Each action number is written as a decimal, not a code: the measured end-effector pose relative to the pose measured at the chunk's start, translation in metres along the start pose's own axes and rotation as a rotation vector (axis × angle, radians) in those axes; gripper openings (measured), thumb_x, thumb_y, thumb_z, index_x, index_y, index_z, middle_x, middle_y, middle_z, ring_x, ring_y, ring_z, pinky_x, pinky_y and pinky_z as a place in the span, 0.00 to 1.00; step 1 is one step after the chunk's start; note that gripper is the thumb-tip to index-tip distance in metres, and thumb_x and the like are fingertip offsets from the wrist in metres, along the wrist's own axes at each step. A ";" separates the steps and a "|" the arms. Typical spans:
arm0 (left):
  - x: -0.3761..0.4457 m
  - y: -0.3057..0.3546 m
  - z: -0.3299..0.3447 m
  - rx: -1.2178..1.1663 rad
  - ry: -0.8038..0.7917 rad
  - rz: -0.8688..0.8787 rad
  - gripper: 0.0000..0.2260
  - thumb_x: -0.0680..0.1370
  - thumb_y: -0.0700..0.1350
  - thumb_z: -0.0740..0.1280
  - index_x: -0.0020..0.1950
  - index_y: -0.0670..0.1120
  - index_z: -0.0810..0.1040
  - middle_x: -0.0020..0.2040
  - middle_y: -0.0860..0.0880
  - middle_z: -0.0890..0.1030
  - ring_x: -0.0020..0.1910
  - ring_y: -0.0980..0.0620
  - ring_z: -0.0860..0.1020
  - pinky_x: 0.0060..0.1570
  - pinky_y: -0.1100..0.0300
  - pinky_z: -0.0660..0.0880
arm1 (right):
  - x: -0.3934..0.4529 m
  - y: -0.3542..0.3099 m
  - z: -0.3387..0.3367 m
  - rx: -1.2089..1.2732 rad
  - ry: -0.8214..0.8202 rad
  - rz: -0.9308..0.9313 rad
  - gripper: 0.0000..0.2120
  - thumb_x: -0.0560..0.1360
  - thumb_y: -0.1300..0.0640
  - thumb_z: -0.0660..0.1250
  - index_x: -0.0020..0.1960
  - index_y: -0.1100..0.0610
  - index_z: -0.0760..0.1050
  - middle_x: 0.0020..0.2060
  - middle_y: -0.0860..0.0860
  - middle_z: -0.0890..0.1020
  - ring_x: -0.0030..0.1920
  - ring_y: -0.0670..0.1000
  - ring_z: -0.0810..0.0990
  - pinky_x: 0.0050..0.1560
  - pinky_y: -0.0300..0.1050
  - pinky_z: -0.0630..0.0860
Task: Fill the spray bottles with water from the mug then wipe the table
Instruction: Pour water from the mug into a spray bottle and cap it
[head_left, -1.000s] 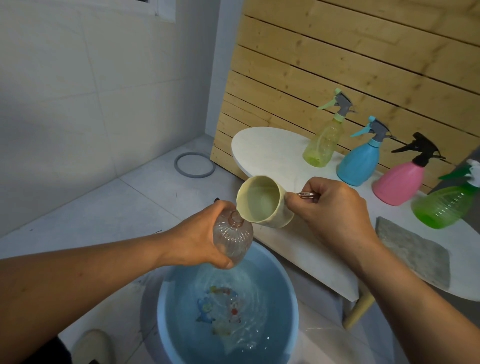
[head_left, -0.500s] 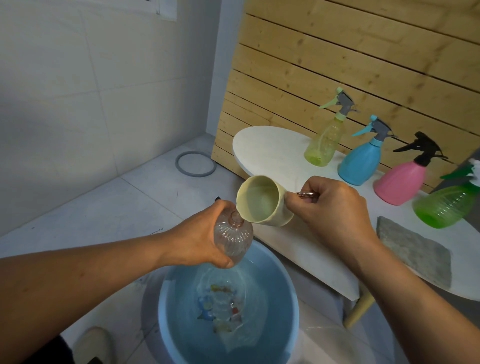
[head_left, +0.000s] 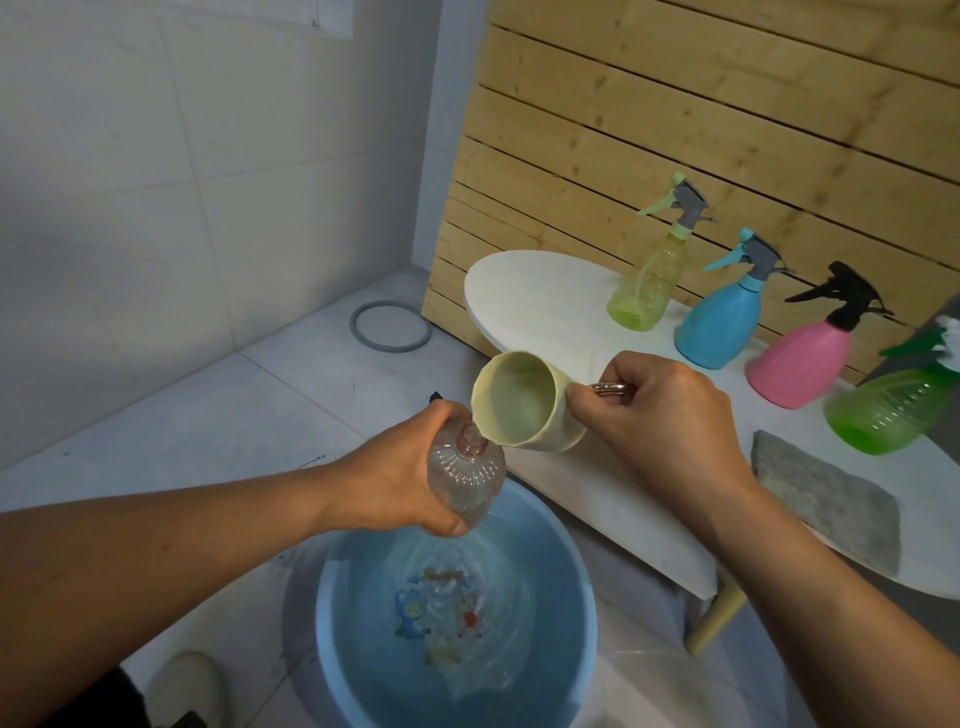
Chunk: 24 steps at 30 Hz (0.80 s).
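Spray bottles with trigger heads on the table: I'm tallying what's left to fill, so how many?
4, in a row along the slatted wall: yellow bottle, blue bottle, pink bottle, green bottle at the frame's right edge; more could sit beyond it.

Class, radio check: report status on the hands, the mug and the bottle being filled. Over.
Left hand grips clear bottle over blue basin. Right hand holds mug by handle, tipped, lip at bottle mouth. Nothing blocking the pour.
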<state>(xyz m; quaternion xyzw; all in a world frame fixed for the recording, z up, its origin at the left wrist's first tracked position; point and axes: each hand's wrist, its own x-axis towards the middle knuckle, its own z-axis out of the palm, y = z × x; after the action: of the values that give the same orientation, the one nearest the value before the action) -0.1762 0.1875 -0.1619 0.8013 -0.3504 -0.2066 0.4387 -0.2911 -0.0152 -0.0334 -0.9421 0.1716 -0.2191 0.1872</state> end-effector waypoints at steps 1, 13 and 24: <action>0.000 0.000 0.000 0.000 0.000 0.000 0.45 0.61 0.49 0.86 0.70 0.62 0.64 0.62 0.63 0.75 0.61 0.62 0.77 0.59 0.60 0.80 | 0.000 0.000 0.000 -0.002 0.002 0.000 0.16 0.73 0.48 0.72 0.31 0.53 0.73 0.27 0.47 0.77 0.33 0.47 0.73 0.61 0.55 0.73; 0.001 -0.001 0.001 0.002 0.003 -0.004 0.45 0.61 0.49 0.86 0.70 0.62 0.65 0.62 0.62 0.76 0.60 0.61 0.78 0.59 0.57 0.81 | -0.001 0.000 0.001 -0.013 0.008 -0.014 0.16 0.74 0.47 0.72 0.31 0.49 0.72 0.28 0.46 0.77 0.33 0.46 0.74 0.59 0.56 0.74; 0.000 -0.001 0.001 -0.008 -0.003 -0.004 0.45 0.61 0.49 0.87 0.70 0.61 0.65 0.61 0.63 0.76 0.60 0.61 0.78 0.58 0.59 0.81 | -0.002 0.002 0.001 -0.028 0.011 -0.027 0.17 0.74 0.47 0.72 0.30 0.48 0.71 0.28 0.46 0.77 0.34 0.47 0.74 0.57 0.56 0.74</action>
<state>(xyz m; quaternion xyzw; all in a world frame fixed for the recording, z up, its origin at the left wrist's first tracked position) -0.1765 0.1867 -0.1632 0.7998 -0.3487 -0.2101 0.4411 -0.2928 -0.0152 -0.0361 -0.9457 0.1628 -0.2243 0.1698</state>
